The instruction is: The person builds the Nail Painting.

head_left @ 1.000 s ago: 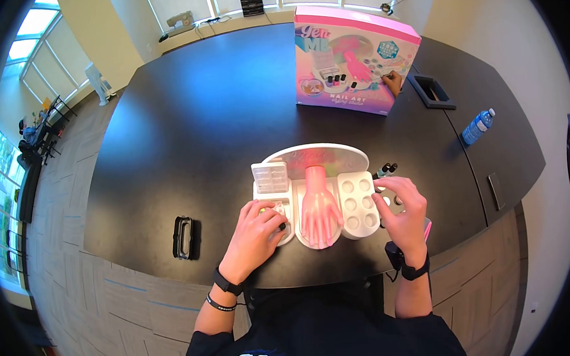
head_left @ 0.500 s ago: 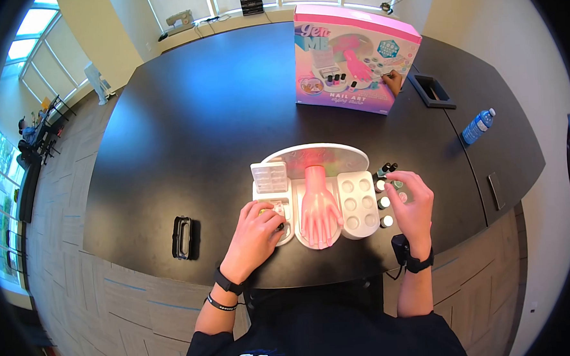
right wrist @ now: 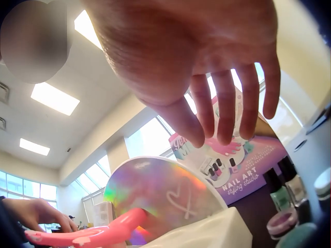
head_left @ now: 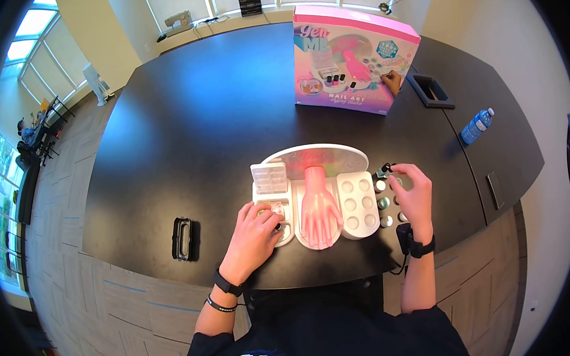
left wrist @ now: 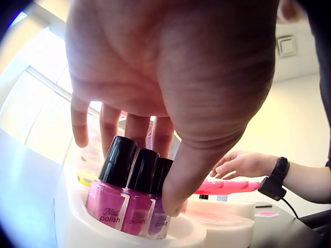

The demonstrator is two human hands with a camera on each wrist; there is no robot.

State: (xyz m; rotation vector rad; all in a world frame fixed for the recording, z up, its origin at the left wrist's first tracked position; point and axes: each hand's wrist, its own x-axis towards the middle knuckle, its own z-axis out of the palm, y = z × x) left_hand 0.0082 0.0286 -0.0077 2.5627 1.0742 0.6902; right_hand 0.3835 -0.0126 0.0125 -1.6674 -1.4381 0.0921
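Observation:
My left hand (head_left: pixel 252 231) is over the left compartment of the white nail art stand (head_left: pixel 299 232). In the left wrist view its thumb lies against the cap of a purple nail polish bottle (left wrist: pixel 159 222), with fingers behind the caps. Two pink nail polish bottles (left wrist: pixel 107 206) stand beside it in the same compartment. A pink model hand (head_left: pixel 319 208) lies palm down at the stand's middle. Over on the right, my right hand (head_left: pixel 416 193) hovers with relaxed, spread fingers near the black caps of two nail polish bottles (right wrist: pixel 279 194); it holds nothing.
Small round pots (head_left: pixel 383 203) sit right of the white six-well tray (head_left: pixel 359 206). A pink box (head_left: pixel 356 64) stands behind, and a water bottle (head_left: pixel 477 126) is farther right. A black case (head_left: pixel 183 238) lies on the left; a dark phone-like slab (head_left: pixel 496 191) lies right.
My right hand has moved right and forward, from beside the six-well tray to the black-capped bottles, uncovering the small pots. The left hand has hardly moved.

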